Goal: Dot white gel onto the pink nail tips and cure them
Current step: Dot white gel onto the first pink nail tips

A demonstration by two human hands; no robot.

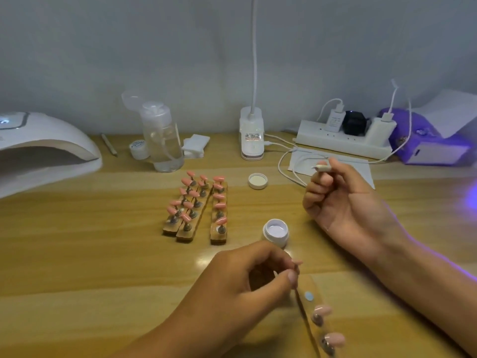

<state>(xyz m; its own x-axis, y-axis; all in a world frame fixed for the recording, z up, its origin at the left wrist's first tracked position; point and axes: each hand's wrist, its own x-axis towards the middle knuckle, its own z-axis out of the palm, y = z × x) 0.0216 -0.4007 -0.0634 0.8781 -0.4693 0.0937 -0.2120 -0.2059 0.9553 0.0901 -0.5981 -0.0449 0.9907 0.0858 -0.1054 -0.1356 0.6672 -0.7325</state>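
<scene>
My left hand [240, 277] pinches one pink nail tip [297, 262] on its stand, above a wooden holder strip [313, 321] that carries two more pink tips near the bottom edge. My right hand [340, 197] is raised above the table and grips a thin dotting tool [321, 167] whose whitish tip points left. An open white jar of white gel [275, 231] stands between the hands. Three more wooden strips with several pink nail tips [197, 206] lie in the middle of the table.
A white curing lamp [44, 146] stands at the far left, a purple lamp [428, 140] at the far right. A clear pump bottle [162, 135], small white jar [139, 149], jar lid [258, 181], cotton pads, desk lamp base [252, 135], power strip [343, 140] and cables line the back.
</scene>
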